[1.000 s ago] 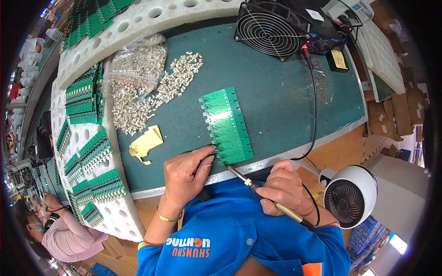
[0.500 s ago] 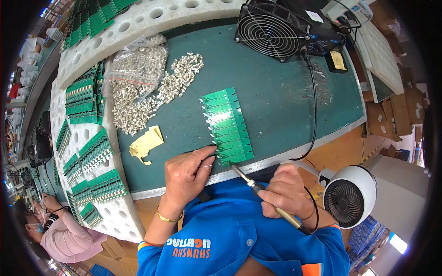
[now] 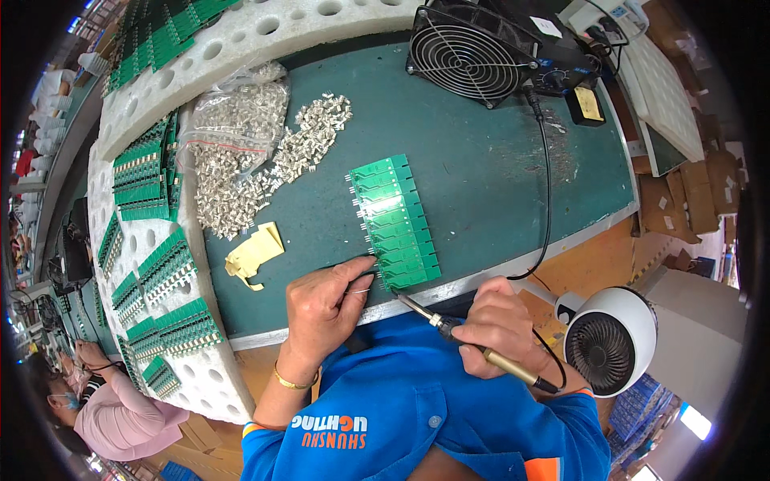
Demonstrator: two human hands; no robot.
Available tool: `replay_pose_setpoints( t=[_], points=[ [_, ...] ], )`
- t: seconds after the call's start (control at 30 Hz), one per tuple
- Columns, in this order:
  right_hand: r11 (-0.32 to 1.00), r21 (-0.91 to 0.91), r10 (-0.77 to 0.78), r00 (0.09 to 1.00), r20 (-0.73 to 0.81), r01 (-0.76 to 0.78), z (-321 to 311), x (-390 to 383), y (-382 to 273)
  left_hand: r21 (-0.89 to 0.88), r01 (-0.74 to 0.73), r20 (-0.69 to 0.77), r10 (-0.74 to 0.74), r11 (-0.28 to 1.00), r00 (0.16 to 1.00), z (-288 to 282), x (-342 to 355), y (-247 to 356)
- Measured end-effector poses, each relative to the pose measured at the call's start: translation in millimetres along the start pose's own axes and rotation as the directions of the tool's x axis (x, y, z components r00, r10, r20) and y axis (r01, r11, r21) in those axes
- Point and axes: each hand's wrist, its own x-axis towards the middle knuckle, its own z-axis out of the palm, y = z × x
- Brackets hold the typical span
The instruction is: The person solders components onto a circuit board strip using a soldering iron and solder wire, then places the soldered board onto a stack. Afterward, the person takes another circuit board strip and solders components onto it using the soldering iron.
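A green panel of joined circuit boards (image 3: 395, 220) lies on the bench, with small metal connectors along its left edge. My left hand (image 3: 322, 303) is closed at the panel's lower left corner. Thumb and forefinger pinch a thin silvery solder wire (image 3: 358, 291), and the fingertips are beside the lowest connectors. My right hand (image 3: 501, 327) is wrapped around a soldering iron (image 3: 507, 365) with a gold-coloured handle. The iron's tip points left and is at the panel's near edge; whether it touches is too small to tell.
Loose metal connectors (image 3: 313, 132) spill beside a clear plastic bag (image 3: 241, 112). Torn yellow paper (image 3: 257, 252) lies nearer. White foam racks (image 3: 212, 373) hold green boards at left. A black fan (image 3: 467, 62), yellow sponge holder (image 3: 587, 106) and iron's cable (image 3: 548, 184) are at right. A co-worker (image 3: 120, 413) sits left.
The soldering iron's tip has shifted slightly left and towards me along the panel's near edge. Its handle lies at a flatter angle. My left hand stays at the corner.
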Motion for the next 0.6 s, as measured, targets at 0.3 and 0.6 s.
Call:
replay_pose_setpoints(
  t=[0.3,0.6],
  points=[
    [0.991,0.086,0.097,0.991,0.09,-0.105,-17,22,6,-0.014,0.005,0.023,-0.005,1.0,1.0,-3,0,2],
    [0.984,0.118,0.098,0.964,0.249,-0.131,-30,43,13,0.027,-0.108,0.108,0.105,0.994,0.989,-7,0,0]
  ],
)
